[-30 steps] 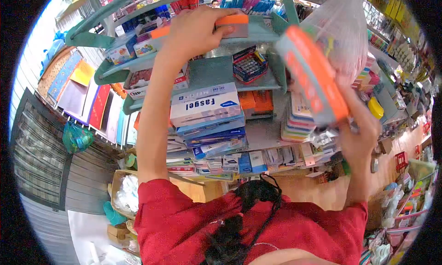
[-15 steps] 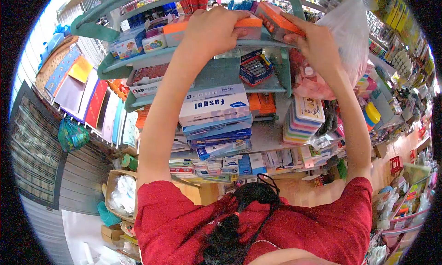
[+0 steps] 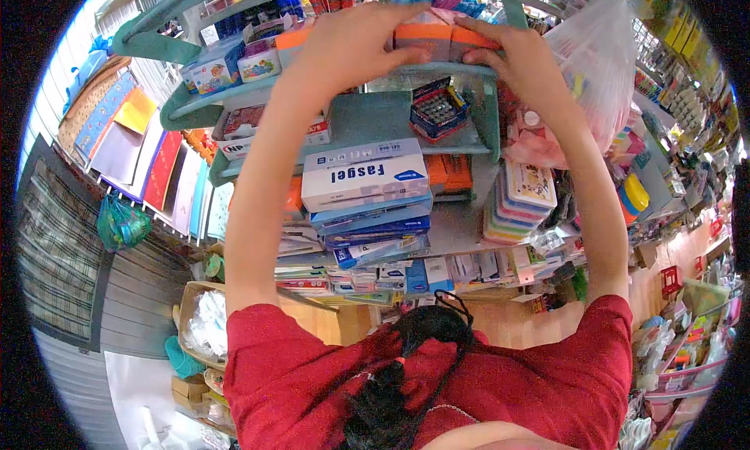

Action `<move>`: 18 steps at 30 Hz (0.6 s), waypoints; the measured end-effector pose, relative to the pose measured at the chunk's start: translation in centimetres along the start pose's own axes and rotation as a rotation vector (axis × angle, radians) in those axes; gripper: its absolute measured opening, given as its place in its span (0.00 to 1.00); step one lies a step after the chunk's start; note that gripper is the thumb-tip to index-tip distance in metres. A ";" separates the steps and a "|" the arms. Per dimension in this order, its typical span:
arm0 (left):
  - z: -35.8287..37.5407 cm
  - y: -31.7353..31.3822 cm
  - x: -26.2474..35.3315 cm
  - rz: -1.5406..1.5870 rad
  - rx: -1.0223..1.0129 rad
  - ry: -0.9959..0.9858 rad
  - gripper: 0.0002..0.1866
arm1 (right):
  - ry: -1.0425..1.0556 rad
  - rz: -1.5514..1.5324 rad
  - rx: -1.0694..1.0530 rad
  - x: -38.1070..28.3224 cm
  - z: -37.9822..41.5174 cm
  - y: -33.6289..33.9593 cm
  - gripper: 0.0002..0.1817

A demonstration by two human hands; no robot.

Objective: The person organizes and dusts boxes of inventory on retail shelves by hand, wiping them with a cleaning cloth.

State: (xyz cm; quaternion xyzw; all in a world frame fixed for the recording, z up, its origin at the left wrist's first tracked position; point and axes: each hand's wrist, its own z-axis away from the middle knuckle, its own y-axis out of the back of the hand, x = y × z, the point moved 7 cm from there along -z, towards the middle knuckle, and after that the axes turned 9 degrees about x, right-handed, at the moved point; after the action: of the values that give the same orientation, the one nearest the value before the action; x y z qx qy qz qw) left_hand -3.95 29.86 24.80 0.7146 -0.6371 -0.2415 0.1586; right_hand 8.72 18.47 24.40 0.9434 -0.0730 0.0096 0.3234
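Note:
On the upper green shelf (image 3: 258,87), my left hand (image 3: 363,44) has its thumb and fingers around an orange-and-white box (image 3: 423,37). Its thumb lies low on the front and its fingers over the top. Right beside that box stands another orange box (image 3: 469,40), with my right hand (image 3: 508,51) at its right end, thumb in front and fingers on top. The two boxes stand side by side, upright. Part of a further orange box (image 3: 292,44) shows left of my left wrist. Small colourful boxes (image 3: 215,73) stand at the shelf's left.
Below are an open box of small items (image 3: 439,112), a white Fasgel box (image 3: 366,175) on a stack, and stacked colourful containers (image 3: 522,200). A clear plastic bag (image 3: 598,75) hangs at the right. A cardboard box (image 3: 205,325) stands lower left.
The right orange box, tilted before, now stands straight beside the other. My left hand has shifted right along the boxes, and my right hand has moved slightly left.

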 end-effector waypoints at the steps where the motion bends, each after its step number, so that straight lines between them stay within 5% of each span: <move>1: 0.0 0.5 -0.3 0.096 0.020 -0.001 0.29 | 0.008 -0.020 -0.011 0.3 0.0 -0.2 0.22; 7: 1.3 4.0 -2.3 -0.047 0.024 -0.159 0.27 | 0.183 -0.289 0.417 -2.3 -0.5 1.3 0.23; 14: 2.2 2.3 -3.5 -0.216 -0.187 0.172 0.22 | 0.045 -0.134 0.114 -2.1 -2.2 -2.7 0.20; 18: 2.1 2.5 -2.8 -0.260 -0.191 0.175 0.22 | -0.016 -0.071 0.088 -2.3 -1.8 -2.7 0.19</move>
State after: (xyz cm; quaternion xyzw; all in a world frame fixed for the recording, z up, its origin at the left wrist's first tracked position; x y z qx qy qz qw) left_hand -7.35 32.48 24.81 0.7909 -0.4971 -0.2565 0.2481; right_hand 6.86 22.01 24.03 0.9588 -0.0414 -0.0064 0.2811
